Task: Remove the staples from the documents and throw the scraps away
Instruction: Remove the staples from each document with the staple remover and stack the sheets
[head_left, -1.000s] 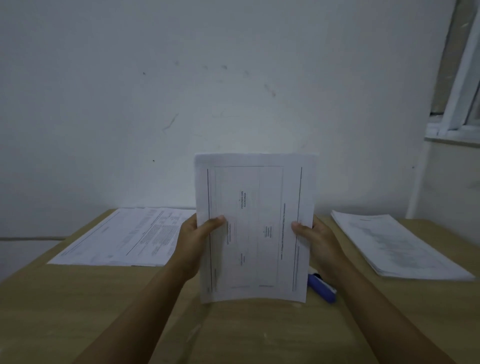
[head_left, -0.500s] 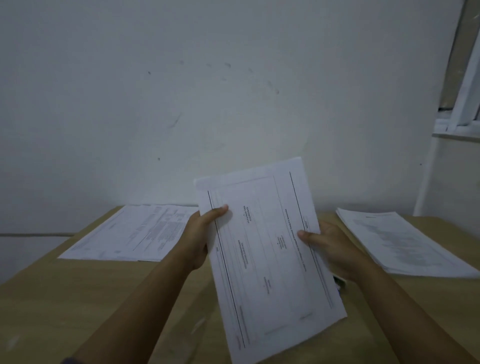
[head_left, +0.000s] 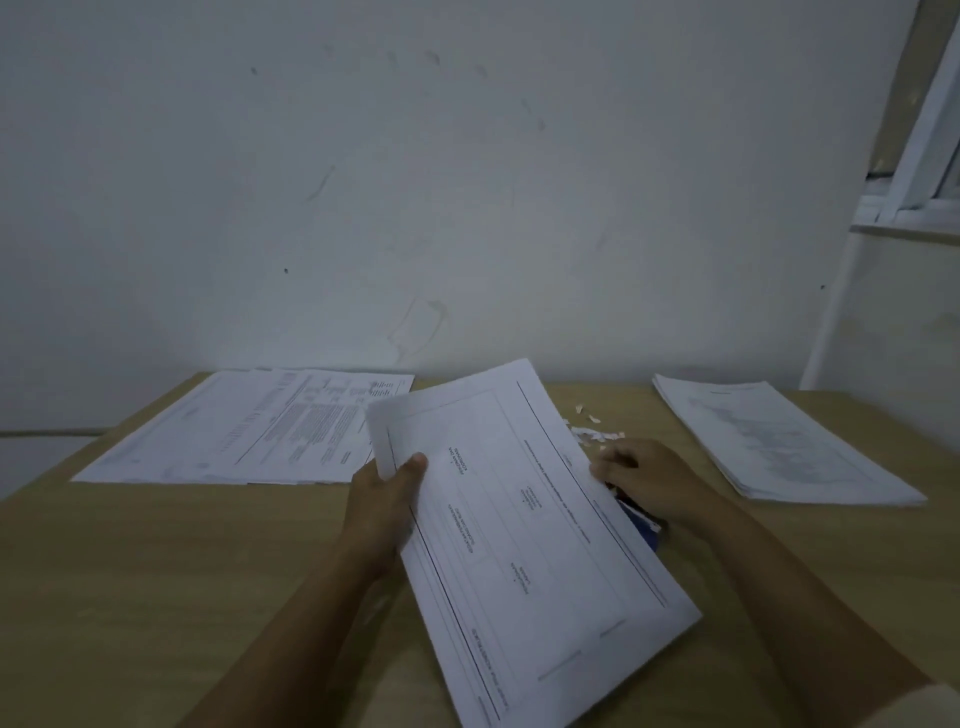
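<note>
two hands at one document (head_left: 519, 530), held tilted above the wooden table (head_left: 156, 571), centre of view. left hand (head_left: 384, 499) grips its left edge, thumb on top, fingers beneath. right hand (head_left: 654, 478) at the right edge, fingers curled; cannot tell whether it holds anything. blue object (head_left: 644, 527) part hidden under that hand and the paper. paper scraps (head_left: 592, 434) on the table just beyond. flat sheets (head_left: 249, 426) far left, thicker stack (head_left: 769, 441) far right.

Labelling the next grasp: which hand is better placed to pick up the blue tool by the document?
Likely right: the right hand sits just above the blue tool on the table, while the left hand grips the document.
</note>
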